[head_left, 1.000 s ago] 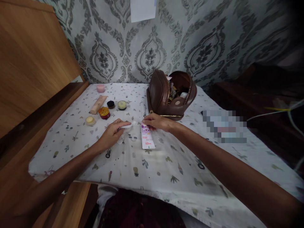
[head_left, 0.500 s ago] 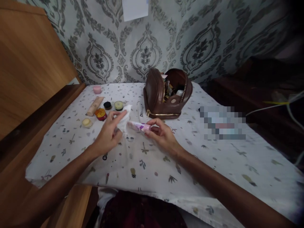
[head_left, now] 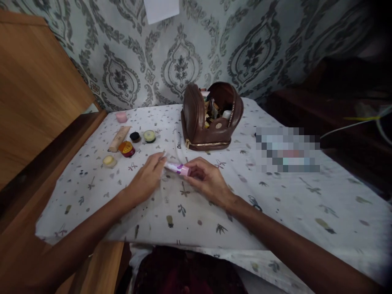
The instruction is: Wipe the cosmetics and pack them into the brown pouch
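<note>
My right hand (head_left: 206,177) pinches the pink end of a small white and purple tube (head_left: 177,168), held just above the printed tablecloth. My left hand (head_left: 150,175) is closed around the tube's other end. Between its fingers and the tube a bit of white tissue (head_left: 164,154) peeks out; most of it is hidden by the hand. Beyond the left hand sit a jar with a pale green top (head_left: 149,136), a small black-lidded jar (head_left: 135,136), an orange and red jar (head_left: 126,149), a pale yellow jar (head_left: 109,161) and a beige tube (head_left: 119,138).
A brown cosmetic bag (head_left: 211,122) stands unzipped at the back, packed with small items. At the far left corner is a pink jar (head_left: 121,117). A blurred-out flat item (head_left: 288,150) lies on the right. Wooden furniture (head_left: 39,98) borders the left side; patterned wallpaper rises behind.
My left hand has turned over and closed on the tube's left end, covering the tissue that stood up from its fingers before. My right hand keeps its hold. The view has shifted slightly.
</note>
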{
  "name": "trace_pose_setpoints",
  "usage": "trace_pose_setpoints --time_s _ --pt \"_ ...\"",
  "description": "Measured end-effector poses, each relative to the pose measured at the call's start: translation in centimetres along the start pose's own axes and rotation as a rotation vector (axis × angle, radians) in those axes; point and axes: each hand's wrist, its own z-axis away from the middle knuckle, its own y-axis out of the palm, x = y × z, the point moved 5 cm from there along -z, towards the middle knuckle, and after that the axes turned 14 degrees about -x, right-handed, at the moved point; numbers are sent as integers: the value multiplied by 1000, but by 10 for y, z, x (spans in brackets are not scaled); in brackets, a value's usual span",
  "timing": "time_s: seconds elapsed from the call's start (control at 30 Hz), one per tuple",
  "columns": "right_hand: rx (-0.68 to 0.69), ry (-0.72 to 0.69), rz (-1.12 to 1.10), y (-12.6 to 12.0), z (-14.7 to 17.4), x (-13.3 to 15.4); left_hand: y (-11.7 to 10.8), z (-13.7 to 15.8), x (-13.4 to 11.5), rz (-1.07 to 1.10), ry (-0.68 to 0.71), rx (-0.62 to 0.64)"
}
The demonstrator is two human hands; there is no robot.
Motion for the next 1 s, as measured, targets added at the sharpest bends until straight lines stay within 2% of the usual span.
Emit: trace_pose_setpoints --time_s 0.1,0.17,0.23,0.3,0.4,0.47,0.57,0.67,0.77,0.87,1.0 --pt "14 -112 41 0 3 7 -13 4 30 -21 -152 67" --pt "30 -149 61 2 6 8 -25 4 34 -17 -218 37" --pt "53 -137 64 4 8 5 -33 0 21 9 -225 -18" --pt "72 -111 52 6 8 3 -33 -5 -2 74 -169 -36" --pt "104 -132 84 8 8 2 -17 -9 -38 178 5 34" --pt "123 -170 128 9 8 3 -4 -7 -42 173 84 75" --pt "149 -191 173 10 7 4 6 -2 -12 87 53 111" --pt "171 -190 225 10 7 4 2 5 31 75 -82 136" --pt "177 -193 329 13 7 4 -11 4 44 141 -172 97" --pt "168 -225 425 16 7 3 -18 -5 20 222 -128 64" --pt "147 -356 423 16 10 7 -11 -21 -20 353 -10 218"
